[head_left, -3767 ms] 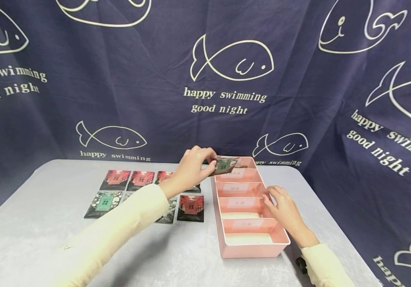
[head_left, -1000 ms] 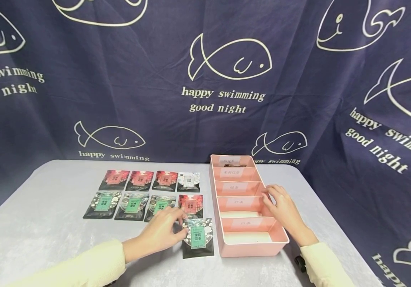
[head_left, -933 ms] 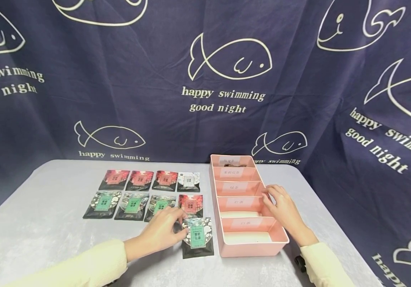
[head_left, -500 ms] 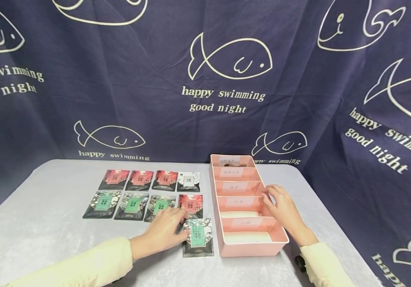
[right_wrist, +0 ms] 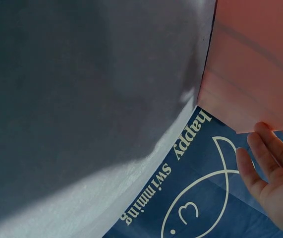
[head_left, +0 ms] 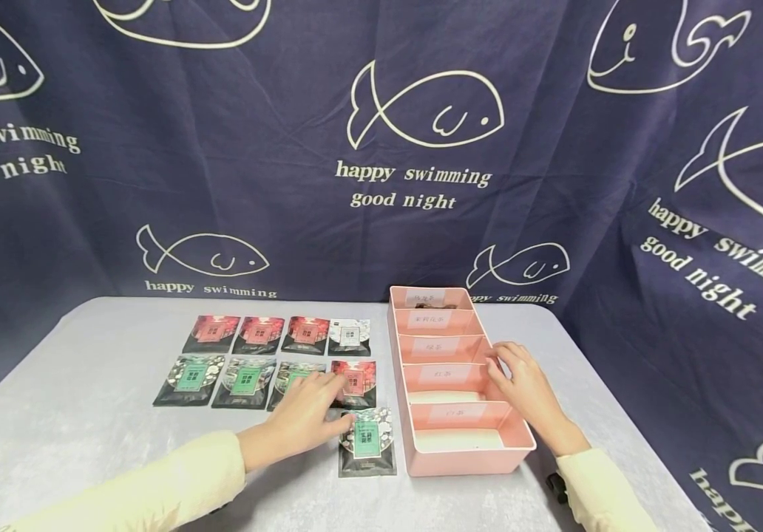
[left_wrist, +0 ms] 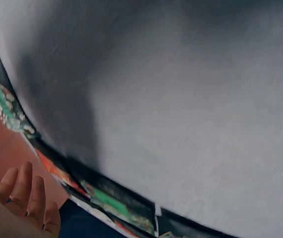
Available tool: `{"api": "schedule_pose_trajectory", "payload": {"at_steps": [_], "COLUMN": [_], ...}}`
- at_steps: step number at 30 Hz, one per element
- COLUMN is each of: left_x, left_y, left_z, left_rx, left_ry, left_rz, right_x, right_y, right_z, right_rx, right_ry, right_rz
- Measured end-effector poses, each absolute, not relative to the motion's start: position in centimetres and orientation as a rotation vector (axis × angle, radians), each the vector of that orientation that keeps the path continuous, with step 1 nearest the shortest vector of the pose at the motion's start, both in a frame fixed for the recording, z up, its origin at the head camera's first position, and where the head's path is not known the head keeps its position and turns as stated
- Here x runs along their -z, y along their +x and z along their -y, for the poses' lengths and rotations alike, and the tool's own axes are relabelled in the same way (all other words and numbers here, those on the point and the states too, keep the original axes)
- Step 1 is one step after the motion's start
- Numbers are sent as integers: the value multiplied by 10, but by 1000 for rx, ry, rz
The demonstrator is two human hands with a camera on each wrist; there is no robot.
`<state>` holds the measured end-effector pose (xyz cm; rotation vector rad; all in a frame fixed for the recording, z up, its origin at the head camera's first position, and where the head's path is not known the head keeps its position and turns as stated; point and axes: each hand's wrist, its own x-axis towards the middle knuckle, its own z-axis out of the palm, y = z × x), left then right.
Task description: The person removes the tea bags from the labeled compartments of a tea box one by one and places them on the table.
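Note:
My left hand (head_left: 302, 414) is over the near sachets on the table, thumb apart from the loosely bent fingers, holding nothing. Its thumb is close to a green-and-black tea sachet (head_left: 368, 462) with white flowers; whether they touch I cannot tell. Its fingertips overlap the red tea sachet (head_left: 358, 384) behind and partly cover a green one (head_left: 282, 388). In the left wrist view the left hand (left_wrist: 20, 203) shows spread from its thumb. My right hand (head_left: 531, 391) grips the right rim of a pink divided box (head_left: 471, 463). Fingers (right_wrist: 265, 153) lie along the box's outer wall (right_wrist: 255, 64).
Red tea sachets (head_left: 262, 336) and a white-and-black one (head_left: 350, 336) form the back row. More green sachets (head_left: 245, 384) lie in front. Labels mark the box's compartments; the farthest contains something dark (head_left: 438, 306). A dark blue fish-print curtain (head_left: 288, 185) stands behind the table (head_left: 89, 443).
The left hand brought the flowered green sachet from the box's far end to the table's front and let it go. It has since lifted slightly away. The right hand stays at the rim.

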<state>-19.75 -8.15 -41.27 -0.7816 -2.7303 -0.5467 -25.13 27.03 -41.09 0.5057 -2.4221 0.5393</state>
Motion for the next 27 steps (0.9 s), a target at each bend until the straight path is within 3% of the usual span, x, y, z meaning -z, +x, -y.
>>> {"api": "schedule_pose_trajectory", "payload": {"at_steps": [27], "left_x": [386], "left_y": [-273], "left_z": [47], "left_rx": [486], "left_ry": [-869], "left_rz": [2599], "right_x": [409], "right_y": [-249], "right_z": [-269], "right_rx": [-540], "right_ry": [505], "right_rz": [2429]}}
